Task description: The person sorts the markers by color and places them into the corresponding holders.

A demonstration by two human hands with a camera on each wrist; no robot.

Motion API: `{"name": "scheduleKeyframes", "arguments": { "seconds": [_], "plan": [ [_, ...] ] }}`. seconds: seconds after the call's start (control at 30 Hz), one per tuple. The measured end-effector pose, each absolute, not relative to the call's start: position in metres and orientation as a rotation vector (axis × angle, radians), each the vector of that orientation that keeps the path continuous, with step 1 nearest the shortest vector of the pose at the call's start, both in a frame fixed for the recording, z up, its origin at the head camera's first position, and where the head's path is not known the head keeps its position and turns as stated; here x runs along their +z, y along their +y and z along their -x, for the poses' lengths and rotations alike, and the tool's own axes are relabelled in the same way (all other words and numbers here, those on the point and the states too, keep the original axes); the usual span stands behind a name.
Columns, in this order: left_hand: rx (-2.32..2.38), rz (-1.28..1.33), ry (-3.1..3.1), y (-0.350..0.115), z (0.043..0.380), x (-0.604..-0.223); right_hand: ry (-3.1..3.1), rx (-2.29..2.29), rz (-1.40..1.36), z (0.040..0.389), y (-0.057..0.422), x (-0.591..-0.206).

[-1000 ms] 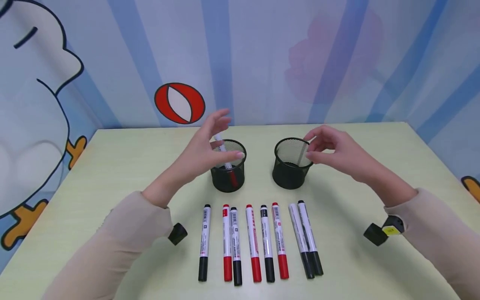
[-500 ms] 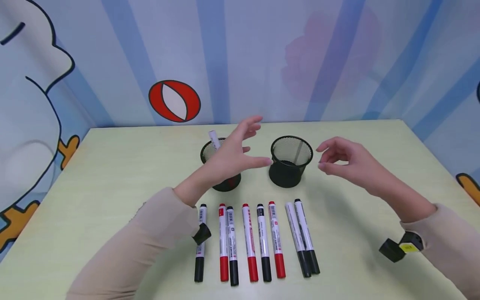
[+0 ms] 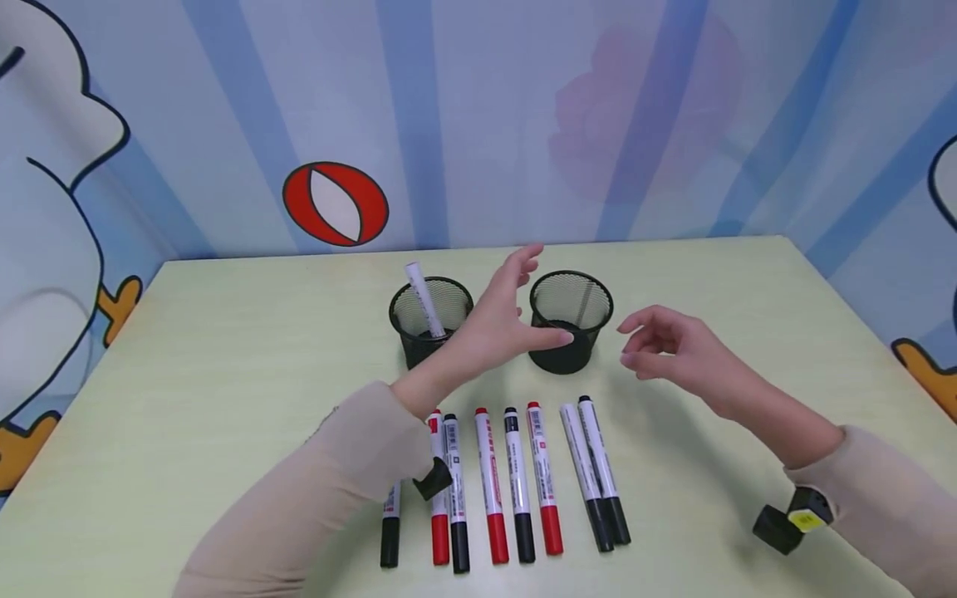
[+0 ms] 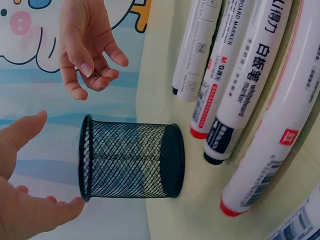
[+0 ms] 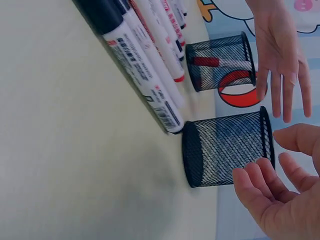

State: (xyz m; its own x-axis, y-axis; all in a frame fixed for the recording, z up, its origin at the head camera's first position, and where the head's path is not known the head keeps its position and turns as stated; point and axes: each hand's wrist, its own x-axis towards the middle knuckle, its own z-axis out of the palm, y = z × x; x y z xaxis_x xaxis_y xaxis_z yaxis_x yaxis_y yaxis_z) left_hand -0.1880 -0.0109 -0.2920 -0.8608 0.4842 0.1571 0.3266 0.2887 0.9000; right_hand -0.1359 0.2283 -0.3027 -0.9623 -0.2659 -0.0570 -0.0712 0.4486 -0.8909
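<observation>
My left hand point(image 3: 501, 332) reaches across, thumb and fingers spread, beside the rim of the right black mesh pen cup point(image 3: 576, 359). Whether a fingertip touches that rim I cannot tell. My right hand point(image 3: 676, 353) hovers to the right of the same cup, fingers loosely bent, holding nothing. The left mesh pen cup point(image 3: 417, 352) stands partly behind my left wrist. One white marker point(image 3: 424, 299) leans in it, its red cap point(image 5: 206, 61) showing through the mesh in the right wrist view.
In front of the cups lies a row of several whiteboard markers point(image 3: 517, 473) with red or black caps, some under my left sleeve point(image 3: 381, 440). The pale table point(image 3: 262, 357) ends at a blue cartoon-printed wall point(image 3: 493, 124). A small black camera point(image 3: 777, 530) sits at my right cuff.
My left hand has moved right, from the left cup to the right one. The right hand has drawn off the right cup's rim and dropped a little. The view has shifted slightly.
</observation>
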Motion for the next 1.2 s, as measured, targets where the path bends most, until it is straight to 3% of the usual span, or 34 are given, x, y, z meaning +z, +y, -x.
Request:
{"name": "scheduleKeyframes", "arguments": {
  "seconds": [1.2],
  "plan": [
    [1.667, -0.488, 2.273, 0.014, 0.212, -0.338, 2.437, -1.396, 0.092, 0.125, 0.197, -0.349]
  ]
}}
